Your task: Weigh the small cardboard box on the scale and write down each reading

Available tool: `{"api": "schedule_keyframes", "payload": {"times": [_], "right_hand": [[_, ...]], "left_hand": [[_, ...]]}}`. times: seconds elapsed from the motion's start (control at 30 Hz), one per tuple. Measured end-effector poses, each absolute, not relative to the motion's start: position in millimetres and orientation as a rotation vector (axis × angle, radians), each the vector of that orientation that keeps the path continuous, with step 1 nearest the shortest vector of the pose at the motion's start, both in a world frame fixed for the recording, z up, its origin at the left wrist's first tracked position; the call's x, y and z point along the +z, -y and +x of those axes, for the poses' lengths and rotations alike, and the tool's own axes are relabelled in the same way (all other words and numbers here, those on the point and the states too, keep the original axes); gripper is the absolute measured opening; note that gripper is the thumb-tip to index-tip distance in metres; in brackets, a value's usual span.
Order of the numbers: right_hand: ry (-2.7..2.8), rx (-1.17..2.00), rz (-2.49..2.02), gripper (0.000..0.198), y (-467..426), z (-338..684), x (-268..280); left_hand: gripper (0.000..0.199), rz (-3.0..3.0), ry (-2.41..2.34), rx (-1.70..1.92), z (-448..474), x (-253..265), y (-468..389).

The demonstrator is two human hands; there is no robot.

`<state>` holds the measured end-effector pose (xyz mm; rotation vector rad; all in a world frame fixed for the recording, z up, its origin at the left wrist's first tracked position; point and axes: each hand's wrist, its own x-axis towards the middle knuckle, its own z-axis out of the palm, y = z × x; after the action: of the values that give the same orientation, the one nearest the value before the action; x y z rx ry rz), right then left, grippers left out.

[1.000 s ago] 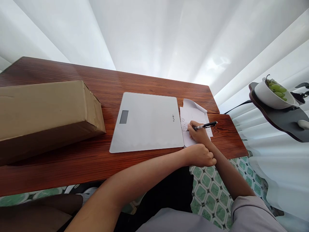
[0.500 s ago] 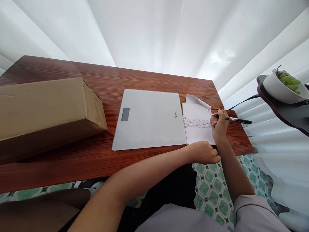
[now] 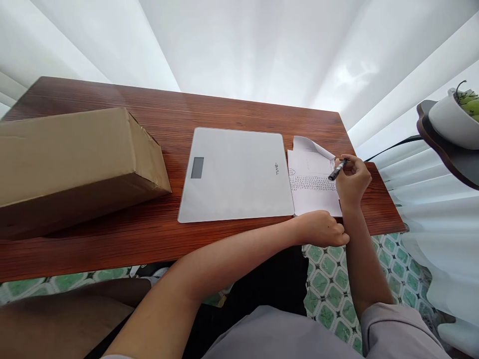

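Observation:
My right hand (image 3: pixel 352 180) is closed around a dark pen (image 3: pixel 338 170) over the right edge of a white paper sheet (image 3: pixel 318 202). The pen's thick black end points down and left. Printed or written rows and a small round mark show on the sheet, and its top right corner curls up. Curled into a fist, my left hand (image 3: pixel 322 229) rests by the table's front edge, close to my right wrist, its palm hidden. Left of the paper lies a flat white scale (image 3: pixel 237 174) with a grey display.
A cardboard box (image 3: pixel 67 149) takes up the left of the wooden table (image 3: pixel 224 107). At the far right, a dark shelf (image 3: pixel 449 149) bears a white bowl (image 3: pixel 447 119) with green grapes. White curtains hang behind, and a green tiled floor shows below.
The pen has turned in my right hand: its black end pointed right before and now points down and left. My left hand keeps its place. The view has shifted slightly.

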<state>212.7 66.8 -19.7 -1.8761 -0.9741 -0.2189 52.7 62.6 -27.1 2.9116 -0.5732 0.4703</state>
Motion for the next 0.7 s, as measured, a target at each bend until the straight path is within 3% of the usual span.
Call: {"api": "schedule_keyframes", "payload": {"times": [0.7], "right_hand": [[1.120, -0.136, -2.190, 0.033, -70.4, 214.9, -30.8]], "left_hand": [[0.035, 2.963, 0.600, 0.449, 56.4, -32.2, -62.5]]}}
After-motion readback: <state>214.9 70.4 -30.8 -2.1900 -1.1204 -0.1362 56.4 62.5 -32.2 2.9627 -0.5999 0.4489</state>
